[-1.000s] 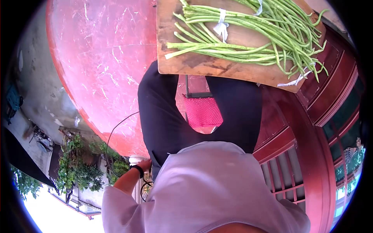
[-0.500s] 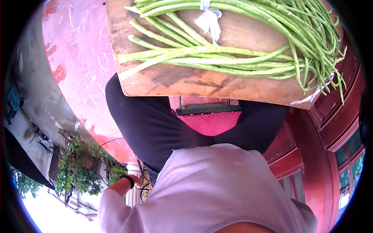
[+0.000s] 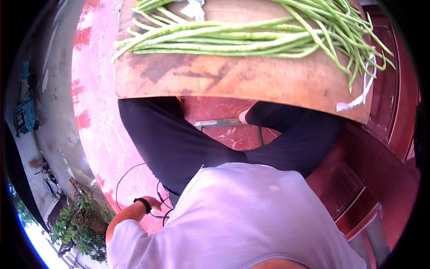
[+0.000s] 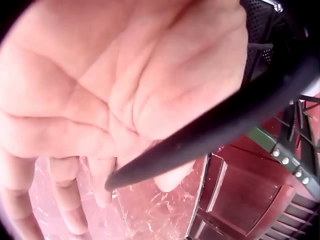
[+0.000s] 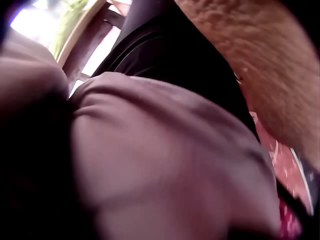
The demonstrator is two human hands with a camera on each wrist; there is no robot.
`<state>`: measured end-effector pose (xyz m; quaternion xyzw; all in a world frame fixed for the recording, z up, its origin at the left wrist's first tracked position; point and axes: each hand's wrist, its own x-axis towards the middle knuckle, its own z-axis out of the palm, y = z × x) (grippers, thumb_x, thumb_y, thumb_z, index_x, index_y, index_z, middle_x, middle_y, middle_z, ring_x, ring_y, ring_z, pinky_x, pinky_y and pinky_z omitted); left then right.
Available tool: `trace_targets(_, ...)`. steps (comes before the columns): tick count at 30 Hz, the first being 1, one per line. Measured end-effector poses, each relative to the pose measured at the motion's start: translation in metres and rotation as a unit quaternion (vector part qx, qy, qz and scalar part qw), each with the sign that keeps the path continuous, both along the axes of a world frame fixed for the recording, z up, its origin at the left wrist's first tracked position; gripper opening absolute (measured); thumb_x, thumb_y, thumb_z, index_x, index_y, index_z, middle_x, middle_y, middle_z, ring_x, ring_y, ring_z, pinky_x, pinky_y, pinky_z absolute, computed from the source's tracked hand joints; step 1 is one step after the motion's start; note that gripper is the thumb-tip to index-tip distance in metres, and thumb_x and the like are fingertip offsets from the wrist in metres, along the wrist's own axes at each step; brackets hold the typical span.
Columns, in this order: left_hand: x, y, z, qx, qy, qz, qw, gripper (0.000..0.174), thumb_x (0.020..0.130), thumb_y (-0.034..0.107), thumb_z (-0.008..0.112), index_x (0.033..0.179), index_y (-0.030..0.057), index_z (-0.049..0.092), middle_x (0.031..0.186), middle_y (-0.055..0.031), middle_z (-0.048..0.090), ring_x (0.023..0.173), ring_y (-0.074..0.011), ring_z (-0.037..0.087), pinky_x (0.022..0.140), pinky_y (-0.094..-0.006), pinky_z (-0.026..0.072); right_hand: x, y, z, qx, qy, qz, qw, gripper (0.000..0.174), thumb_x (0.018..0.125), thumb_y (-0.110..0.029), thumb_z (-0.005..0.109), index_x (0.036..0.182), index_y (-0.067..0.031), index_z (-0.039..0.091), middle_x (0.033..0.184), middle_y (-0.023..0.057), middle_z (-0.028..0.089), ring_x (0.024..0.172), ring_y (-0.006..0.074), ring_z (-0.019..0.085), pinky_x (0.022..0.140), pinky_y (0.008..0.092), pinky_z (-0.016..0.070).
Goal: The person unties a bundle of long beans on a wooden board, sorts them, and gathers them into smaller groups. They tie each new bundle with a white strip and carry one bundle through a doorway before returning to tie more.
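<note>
In the head view my left hand (image 3: 156, 204) hangs low beside my left hip, a black band round its wrist. Its palm fills much of the left wrist view, with loosely bent fingers (image 4: 66, 200) and nothing held. A thick black strip (image 4: 215, 130) crosses in front of that palm. My right hand is hidden in the head view; wrinkled skin (image 5: 260, 65) fills the upper right of the right wrist view, its fingers out of sight. Long green beans (image 3: 224, 42) lie on a wooden board (image 3: 268, 80) in front of my knees.
White ties (image 3: 195, 9) lie among the beans; another strip (image 3: 358, 101) trails at the board's right corner. Thin black cables (image 3: 163, 210) loop near my left hand. Red panelled woodwork (image 3: 383, 80) stands at right, plants (image 3: 80, 224) at lower left.
My view has shifted, so the board's near edge shows more fully. The left hand has moved down and away from the white post it was beside. The beans stay on the board.
</note>
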<state>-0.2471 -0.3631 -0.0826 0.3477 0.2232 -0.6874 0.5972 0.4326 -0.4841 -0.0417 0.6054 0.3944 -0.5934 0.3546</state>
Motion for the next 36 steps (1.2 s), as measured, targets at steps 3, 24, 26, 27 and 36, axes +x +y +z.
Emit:
trace_targets(3,-0.012,-0.005,-0.015,0.162,-0.015,-0.041,0.986,0.048,0.087,0.031,0.052,0.127,0.0058,0.060,0.129,-0.0164,0.060,0.121,-0.0309,0.056,0.097,-0.0402,0.0456,-0.026,0.065,0.016,0.001,-0.070,0.076,0.995,0.033,0.076,-0.025,0.063,0.101,-0.0057,0.072,0.106,0.0180,0.068,0.102,0.0319,0.066,0.087,0.0405,0.0510)
trace_targets(24,0.202,0.143,0.412,0.484,-0.571,0.516,0.417,0.029,0.097,0.013,0.054,0.117,-0.0083,0.052,0.096,-0.0145,0.066,0.079,-0.0258,0.068,0.069,-0.0336,0.0565,-0.142,0.316,0.154,0.741,0.117,0.150,0.644,0.017,0.083,-0.016,0.065,0.098,-0.0076,0.064,0.088,0.0110,0.064,0.090,0.0315,0.061,0.078,0.0421,0.0478)
trace_targets(26,0.216,0.159,0.409,0.322,-0.663,0.572,0.360,0.031,0.101,0.017,0.046,0.121,-0.0076,0.047,0.086,-0.0104,0.063,0.064,-0.0239,0.064,0.057,-0.0331,0.0560,-0.162,0.346,0.138,0.750,0.125,0.156,0.630,0.018,0.082,-0.016,0.065,0.099,-0.0088,0.064,0.090,0.0103,0.064,0.091,0.0312,0.061,0.078,0.0419,0.0480)
trace_targets(27,0.223,0.166,0.407,0.244,-0.683,0.600,0.337,0.032,0.103,0.018,0.042,0.122,-0.0068,0.045,0.081,-0.0081,0.060,0.058,-0.0224,0.061,0.051,-0.0330,0.0553,-0.173,0.359,0.131,0.756,0.129,0.156,0.622,0.019,0.082,-0.015,0.066,0.100,-0.0099,0.064,0.091,0.0095,0.064,0.091,0.0307,0.061,0.077,0.0418,0.0481)
trace_targets(36,0.271,0.338,0.164,-0.046,-0.176,0.957,0.228,0.018,0.095,0.007,0.049,0.108,-0.0045,0.048,0.084,-0.0068,0.059,0.073,-0.0196,0.060,0.071,-0.0337,0.0565,-0.215,0.422,0.080,0.894,0.025,0.154,0.419,0.030,0.075,-0.009,0.068,0.104,-0.0112,0.061,0.097,0.0049,0.060,0.097,0.0254,0.056,0.090,0.0406,0.0412)
